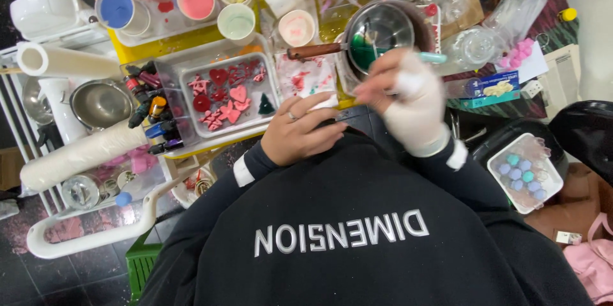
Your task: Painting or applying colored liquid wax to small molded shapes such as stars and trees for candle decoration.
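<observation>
My left hand [299, 131], bare with a ring, rests flat on the table's near edge, its fingertips on a stained white cloth [306, 78]. My right hand [408, 98], in a white glove, is closed on a thin teal-tipped stick [433, 57] over a small metal pot [378, 30] with a wooden handle. Green liquid sits in the pot. Left of my left hand lies a clear mould tray [227, 93] holding red and pink hearts, stars and one dark green tree shape.
Paper cups [195, 0] of pink, blue and pale wax crowd the far side on a yellow surface. Small dye bottles [152, 114] stand left of the tray. Paper rolls [76, 153] and a steel bowl [101, 103] fill a left-hand cart. A white tray of blue balls [523, 172] sits right.
</observation>
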